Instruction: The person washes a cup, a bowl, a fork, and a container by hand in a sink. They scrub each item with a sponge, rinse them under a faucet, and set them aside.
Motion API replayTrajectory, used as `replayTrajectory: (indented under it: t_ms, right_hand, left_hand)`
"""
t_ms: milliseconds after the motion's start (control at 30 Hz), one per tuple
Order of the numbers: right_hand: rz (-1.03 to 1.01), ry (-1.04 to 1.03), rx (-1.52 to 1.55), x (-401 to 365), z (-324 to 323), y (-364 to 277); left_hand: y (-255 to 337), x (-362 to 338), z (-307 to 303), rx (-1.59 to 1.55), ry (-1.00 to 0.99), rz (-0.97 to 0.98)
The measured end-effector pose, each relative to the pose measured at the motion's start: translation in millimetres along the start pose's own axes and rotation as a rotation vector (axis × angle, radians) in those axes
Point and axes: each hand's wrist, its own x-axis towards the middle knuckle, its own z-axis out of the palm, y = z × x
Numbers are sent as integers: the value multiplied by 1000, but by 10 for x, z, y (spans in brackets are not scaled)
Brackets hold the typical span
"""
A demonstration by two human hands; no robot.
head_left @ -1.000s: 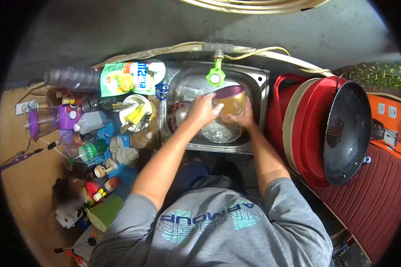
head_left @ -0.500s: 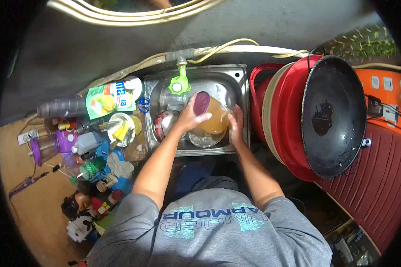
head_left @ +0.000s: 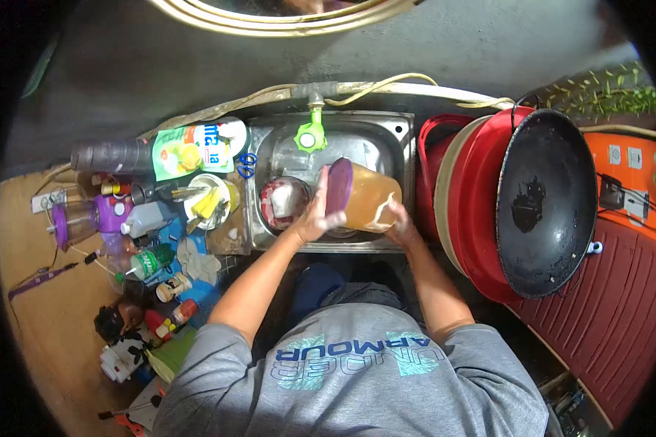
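1 metal sink [head_left: 368,146] – bare room at back R, betw. container & rim. 1 blk wok [head_left: 554,197] R of sink, edge well apart from hands. 1 amber container [head_left: 368,200] w/ purple end, tilted, held over sink's front half – L hand [head_left: 313,218] spread against purple end, R hand [head_left: 403,227] gripping other end. 1 red-patterned bowl [head_left: 275,200] in sink, L side. 1 green tap handle [head_left: 310,137], behind container.

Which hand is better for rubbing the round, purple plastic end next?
Probably the left hand: it's touching that round, purple plastic end, while the right hand could steady the amber-looking, see-through plastic container, holding it near the opposite end.
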Motion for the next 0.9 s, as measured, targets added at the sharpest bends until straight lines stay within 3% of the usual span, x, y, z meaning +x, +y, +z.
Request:
replayTrajectory:
  t_ms: [33,67,100,133,167,233,267,300,333,500,600,700,733,833,900]
  right_hand:
    - [11,-9,-5,-32,116,-54]
    - [-281,-27,-481,-62,224,-128]
    - [-581,-45,-953,-68,311,-189]
    - [-550,-97,-993,-45,325,-200]
    - [-546,-100,-994,-60,351,-167]
    - [-335,11,-214,-130,591,-181]
    - [-337,10,-216,-80,487,-159]
    - [-136,15,80,7,313,-114]
    - [66,20,376,42,275,-119]
    - [91,-19,294,-24,157,-44]
    - [-81,43,183,-53,50,136]
    - [-214,104,115,-62,40,191]
    - [-273,104,103,-87,115,138]
    - [-356,85,28,-99,207,-19]
    - [-380,72,-33,-69,211,-57]
  left_hand:
    - [-134,-3,25,-375,-41,-201]
    - [-254,-24,71,-567,57,-298]
    - [-181,0,49,-567,67,-296]
    - [-24,42,-2,-601,68,-340]
    - [93,67,-26,-638,65,-388]
    - [146,85,0,-626,92,-350]
    - [160,98,13,-277,114,-129]
    - [181,109,15,73,131,91]
    - [300,126,-26,157,77,147]
    - [427,186,-29,391,-55,265]
    - [431,268,113,-90,-37,-265]
    - [439,364,149,-223,26,-316]
    - [316,383,214,-130,106,-188]
    - [179,334,263,-111,70,-304]
    - [181,301,247,-238,71,-269]
